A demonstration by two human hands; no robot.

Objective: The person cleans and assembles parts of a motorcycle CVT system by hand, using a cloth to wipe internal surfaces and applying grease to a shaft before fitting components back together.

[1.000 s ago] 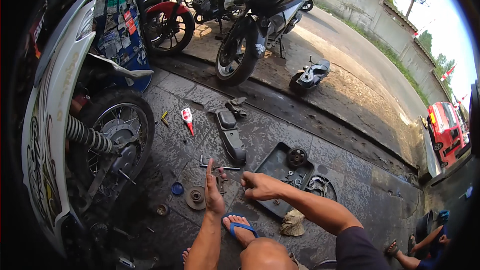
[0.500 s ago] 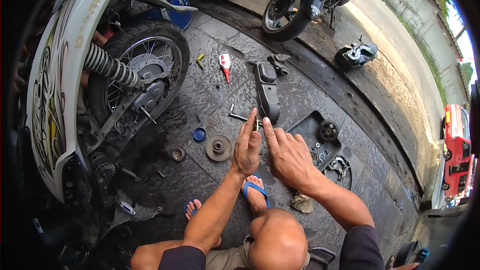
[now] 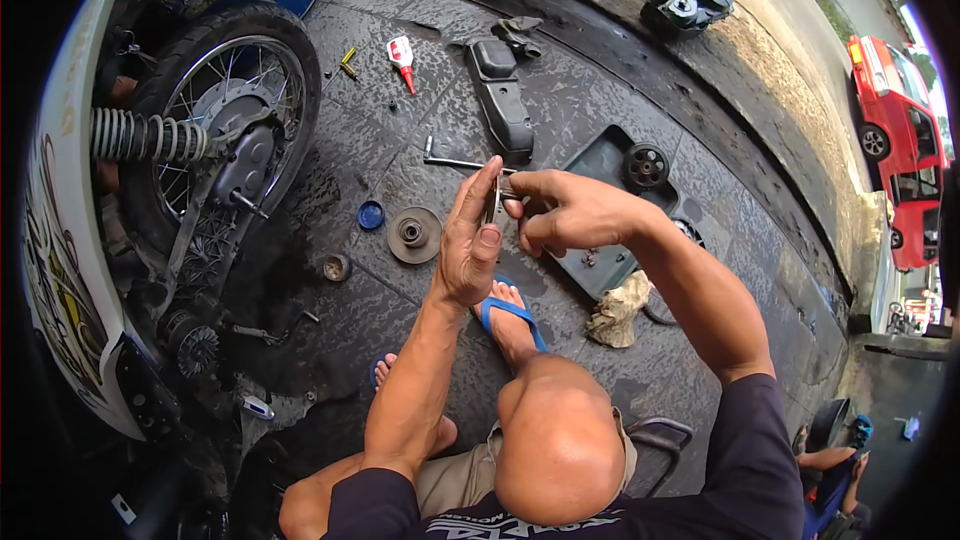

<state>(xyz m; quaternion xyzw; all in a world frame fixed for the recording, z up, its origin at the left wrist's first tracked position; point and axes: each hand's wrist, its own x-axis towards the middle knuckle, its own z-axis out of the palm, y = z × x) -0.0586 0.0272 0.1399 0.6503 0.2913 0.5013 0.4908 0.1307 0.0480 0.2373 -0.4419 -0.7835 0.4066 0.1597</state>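
Note:
In front of my knees, my left hand (image 3: 468, 252) is raised upright, its fingers and thumb closed on a thin metal piece (image 3: 496, 205) seen edge-on. My right hand (image 3: 572, 212) is beside it with fingers curled in, fingertips at the face of that piece. Something small and dark shows at those fingertips, too hidden to name. Below and left of my hands lies a round metal pulley plate (image 3: 412, 235) with a raised hub. Just beyond my fingers, an L-shaped wrench (image 3: 460, 161) lies on the floor, partly hidden by them.
A motorcycle rear wheel (image 3: 300, 90) and shock absorber (image 3: 150, 136) stand at left. On the floor are a blue cap (image 3: 371, 215), a small round tin (image 3: 336, 267), a white-and-red bottle (image 3: 401, 62), a long black cover (image 3: 500, 105), a parts tray (image 3: 590, 162) and a rag (image 3: 618, 312).
My right hand has gone from a stretched index finger to curled fingers against the piece, its elbow farther out. The view has shifted, so floor things sit higher and more to the left.

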